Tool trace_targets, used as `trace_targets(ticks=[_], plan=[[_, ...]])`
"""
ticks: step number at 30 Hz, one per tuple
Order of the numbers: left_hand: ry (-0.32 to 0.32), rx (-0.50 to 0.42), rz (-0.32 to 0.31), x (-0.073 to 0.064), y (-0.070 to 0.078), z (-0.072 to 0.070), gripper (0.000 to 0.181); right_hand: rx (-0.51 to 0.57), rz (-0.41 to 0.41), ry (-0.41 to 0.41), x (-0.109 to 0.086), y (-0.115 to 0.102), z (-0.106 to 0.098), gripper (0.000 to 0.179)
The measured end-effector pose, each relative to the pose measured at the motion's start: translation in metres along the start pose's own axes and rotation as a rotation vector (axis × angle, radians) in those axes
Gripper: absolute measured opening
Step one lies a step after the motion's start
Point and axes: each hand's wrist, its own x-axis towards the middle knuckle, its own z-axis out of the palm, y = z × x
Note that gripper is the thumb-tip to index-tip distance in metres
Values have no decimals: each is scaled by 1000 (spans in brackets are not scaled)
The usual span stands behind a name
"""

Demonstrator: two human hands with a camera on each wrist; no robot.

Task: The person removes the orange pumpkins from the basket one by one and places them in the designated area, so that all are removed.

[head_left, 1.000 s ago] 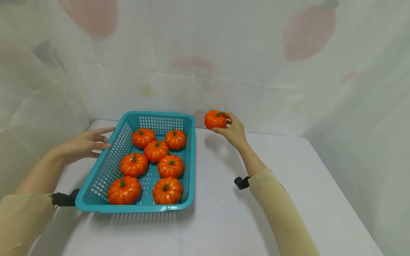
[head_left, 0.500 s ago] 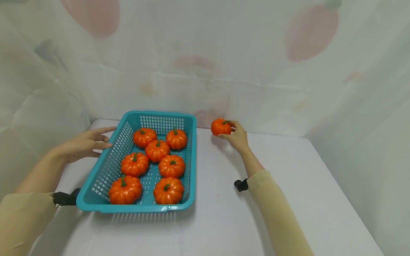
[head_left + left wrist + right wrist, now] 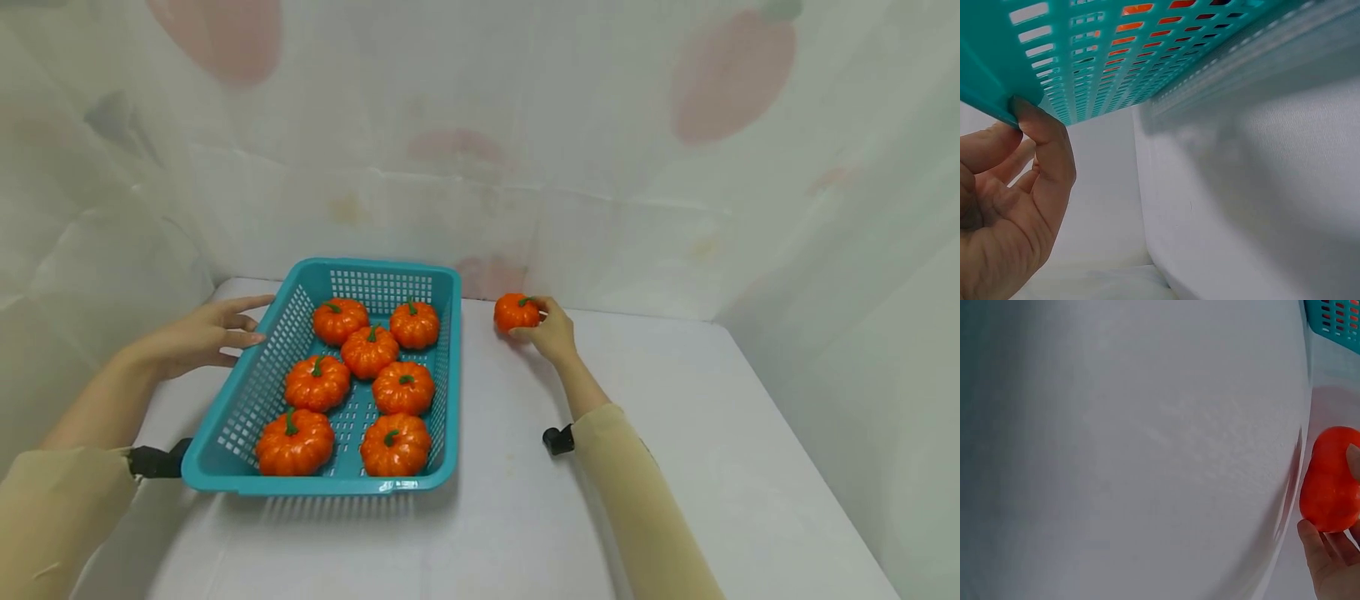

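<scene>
A small orange pumpkin (image 3: 512, 313) with a green stem is close over the table's back, right of the basket. My right hand (image 3: 557, 335) grips it from the right side, thumb low in front and fingers behind. In the right wrist view, fingertips press the glossy pumpkin (image 3: 1329, 484) at opposite sides. To the left stands a teal plastic basket (image 3: 453, 367) with several similar pumpkins (image 3: 369, 352) inside, stems mostly upward. My left hand (image 3: 197, 340) is at the basket's left side. The left wrist view shows its thumb and finger pinching the basket rim (image 3: 991, 106).
A white-covered table (image 3: 495, 517) carries everything. A pale curtain (image 3: 585, 133) with faded fruit prints rises close behind the right hand and along both sides. Black wrist mounts (image 3: 558, 440) stick out from both sleeves; the left one sits close to the basket's corner.
My right hand has lowered the pumpkin toward the table, moving slightly right and then down. The left hand stays at the basket's rim, and the basket with its pumpkins has not visibly moved.
</scene>
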Motion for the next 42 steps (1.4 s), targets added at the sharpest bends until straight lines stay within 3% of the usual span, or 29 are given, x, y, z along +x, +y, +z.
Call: trace_targets(ticks=[17, 34, 42], plan=[[10, 0, 4, 1, -1, 2, 87, -71, 73, -21, -1, 3, -6, 75], [-1, -18, 16, 0, -1, 0, 86, -65, 53, -77, 2, 2, -14, 82], [5, -9, 7, 1, -3, 1, 87, -12, 11, -2, 5, -7, -21, 81]])
